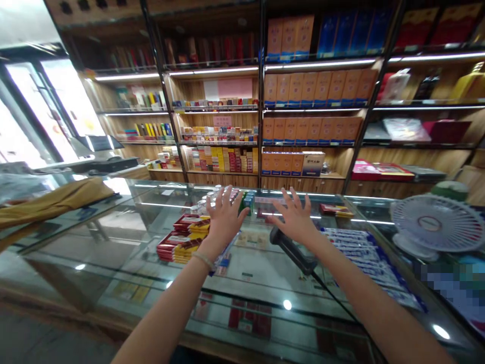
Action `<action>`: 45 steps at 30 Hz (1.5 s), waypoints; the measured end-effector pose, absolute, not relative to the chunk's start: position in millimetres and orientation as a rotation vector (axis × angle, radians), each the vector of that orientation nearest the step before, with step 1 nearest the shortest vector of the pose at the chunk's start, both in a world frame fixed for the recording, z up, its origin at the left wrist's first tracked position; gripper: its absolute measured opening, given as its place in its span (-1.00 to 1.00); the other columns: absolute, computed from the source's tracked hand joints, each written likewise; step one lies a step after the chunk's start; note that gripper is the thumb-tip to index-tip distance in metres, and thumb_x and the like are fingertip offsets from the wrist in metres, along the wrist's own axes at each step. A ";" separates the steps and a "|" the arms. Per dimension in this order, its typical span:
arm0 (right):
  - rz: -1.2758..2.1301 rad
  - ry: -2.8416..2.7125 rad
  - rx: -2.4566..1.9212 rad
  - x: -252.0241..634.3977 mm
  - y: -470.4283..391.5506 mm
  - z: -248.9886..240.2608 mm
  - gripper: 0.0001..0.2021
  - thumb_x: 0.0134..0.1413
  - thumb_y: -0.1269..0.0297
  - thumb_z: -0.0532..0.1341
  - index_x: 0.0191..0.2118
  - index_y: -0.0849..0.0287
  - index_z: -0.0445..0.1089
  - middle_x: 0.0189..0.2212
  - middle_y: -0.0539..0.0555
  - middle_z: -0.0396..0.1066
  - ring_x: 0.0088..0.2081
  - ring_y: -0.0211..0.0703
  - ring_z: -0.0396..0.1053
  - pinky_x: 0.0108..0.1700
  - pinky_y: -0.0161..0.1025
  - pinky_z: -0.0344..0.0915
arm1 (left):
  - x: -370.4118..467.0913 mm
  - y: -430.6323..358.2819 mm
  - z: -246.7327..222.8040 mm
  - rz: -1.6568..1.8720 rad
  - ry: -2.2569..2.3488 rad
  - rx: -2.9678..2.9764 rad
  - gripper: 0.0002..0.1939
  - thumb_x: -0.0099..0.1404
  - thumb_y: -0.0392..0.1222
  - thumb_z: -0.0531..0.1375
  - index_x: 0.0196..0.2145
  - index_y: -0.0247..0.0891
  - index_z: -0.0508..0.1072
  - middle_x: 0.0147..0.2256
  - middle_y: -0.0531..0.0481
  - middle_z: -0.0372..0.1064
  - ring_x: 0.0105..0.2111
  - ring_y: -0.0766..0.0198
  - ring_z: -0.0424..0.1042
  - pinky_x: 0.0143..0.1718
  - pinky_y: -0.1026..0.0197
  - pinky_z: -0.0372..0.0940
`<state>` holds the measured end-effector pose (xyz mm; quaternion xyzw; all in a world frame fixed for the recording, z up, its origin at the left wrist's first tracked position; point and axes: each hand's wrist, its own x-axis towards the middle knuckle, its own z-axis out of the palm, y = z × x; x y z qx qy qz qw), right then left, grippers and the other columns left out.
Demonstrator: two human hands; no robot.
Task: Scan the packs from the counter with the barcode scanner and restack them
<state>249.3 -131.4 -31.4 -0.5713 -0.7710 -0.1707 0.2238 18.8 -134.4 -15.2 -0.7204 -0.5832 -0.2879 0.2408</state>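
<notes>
My left hand (226, 216) is held out over the glass counter (261, 273) with its fingers spread and nothing in it. Red and yellow packets (184, 238) are stacked just left of it, and small white-topped containers (204, 199) stand behind. Green boxes (248, 200) show between the hands. My right hand (297, 217), also spread and bare, hovers above a black handheld scanner (291, 250) whose cable runs toward me. To the right of this forearm lie rows of blue and white packets (364, 253). Part of a blue item (224, 262) shows beside my left wrist.
A white fan (432, 222) stands at the right, a green round object (449, 190) behind it. Brown cloth (60, 199) lies on the counter at left. Shelves along the back wall hold orange boxes (314, 88) and small packs (223, 159). A monitor (99, 144) stands back left.
</notes>
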 end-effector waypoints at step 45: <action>-0.077 -1.657 -2.343 509.2 -48.5 -107.4 -0.27 0.30 -0.10 0.08 0.45 0.14 0.03 0.49 0.34 -0.19 0.49 0.31 -0.33 0.39 0.29 -0.28 | 329.1 2.4 -70.6 -0.438 -1.591 -2.502 -0.32 0.42 0.19 0.03 0.36 -0.21 0.21 0.44 -0.30 -0.06 0.42 -0.17 -0.06 0.37 -0.38 -0.12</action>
